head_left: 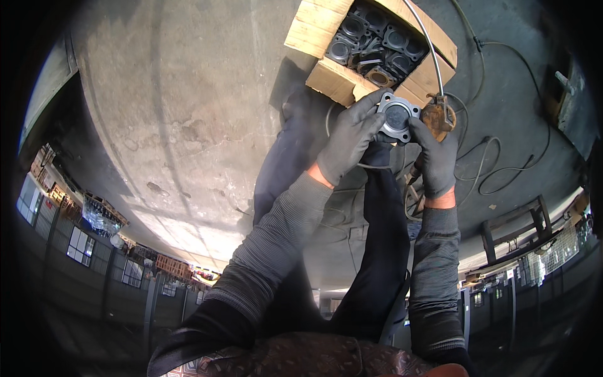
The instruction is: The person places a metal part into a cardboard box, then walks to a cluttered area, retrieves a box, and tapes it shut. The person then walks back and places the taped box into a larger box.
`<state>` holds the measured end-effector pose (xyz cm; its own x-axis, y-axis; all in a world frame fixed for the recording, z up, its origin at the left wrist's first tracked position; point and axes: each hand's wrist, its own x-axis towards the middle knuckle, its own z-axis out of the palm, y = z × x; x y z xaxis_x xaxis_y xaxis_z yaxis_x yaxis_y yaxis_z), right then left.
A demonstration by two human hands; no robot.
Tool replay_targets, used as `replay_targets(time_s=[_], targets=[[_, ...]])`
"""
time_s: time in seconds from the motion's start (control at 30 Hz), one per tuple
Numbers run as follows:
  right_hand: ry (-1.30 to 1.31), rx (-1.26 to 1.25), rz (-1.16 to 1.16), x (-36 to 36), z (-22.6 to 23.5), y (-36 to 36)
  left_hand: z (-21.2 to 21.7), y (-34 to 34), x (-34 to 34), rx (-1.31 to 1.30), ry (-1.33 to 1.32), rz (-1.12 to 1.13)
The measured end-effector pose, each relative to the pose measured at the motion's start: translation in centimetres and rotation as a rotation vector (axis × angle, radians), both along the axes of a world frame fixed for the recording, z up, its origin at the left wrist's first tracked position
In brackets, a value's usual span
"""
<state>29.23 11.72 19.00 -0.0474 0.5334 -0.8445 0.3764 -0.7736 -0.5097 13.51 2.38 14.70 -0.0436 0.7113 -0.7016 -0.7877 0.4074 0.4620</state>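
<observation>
Flange (397, 117) pinched at opposite edges, left hand (350, 137) and right hand (436, 158) grips both closed, presumably so its face shows.

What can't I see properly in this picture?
In the head view:
Underside of the grey four-cornered metal flange: faces away.
Open brown cardboard box: top edge cuts it off; dark metal castings cover its bottom.
Some fingers of the grey-gloved left hand: beneath hand or flange.
</observation>
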Motion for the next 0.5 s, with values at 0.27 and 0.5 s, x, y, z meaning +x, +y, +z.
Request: replay_targets(time_s=[0.27,0.5], targets=[[0.027,0.161,0.121,-0.7,0.2,-0.8,-0.3,-0.2,-0.4,-0.093,0.347,-0.375],[0.021,0.194,0.101,-0.7,1.5,-1.4,-1.0,-0.5,0.9,-0.110,0.224,-0.220]])
